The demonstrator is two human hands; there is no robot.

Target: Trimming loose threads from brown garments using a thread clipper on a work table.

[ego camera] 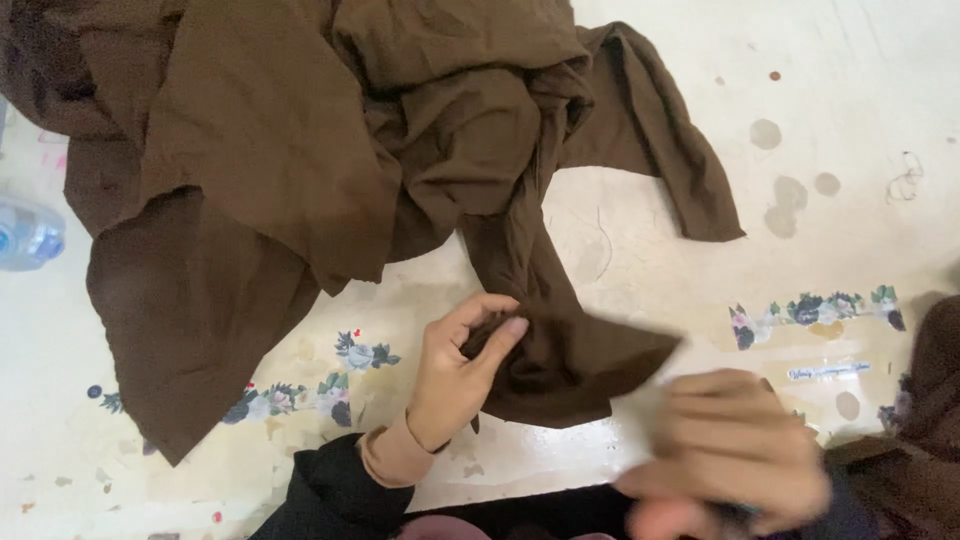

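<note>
I see the left hand [462,362] pinching a corner of the brown cloth [300,150] between thumb and fingers, near the table's [850,120] near edge, which keeps that fold taut. The cloth's bulk lies bunched toward the far-left corner. The right hand [725,450] is motion-blurred at the near edge; I cannot tell its grip. A plastic bottle [28,232] lies at the left edge.
</note>
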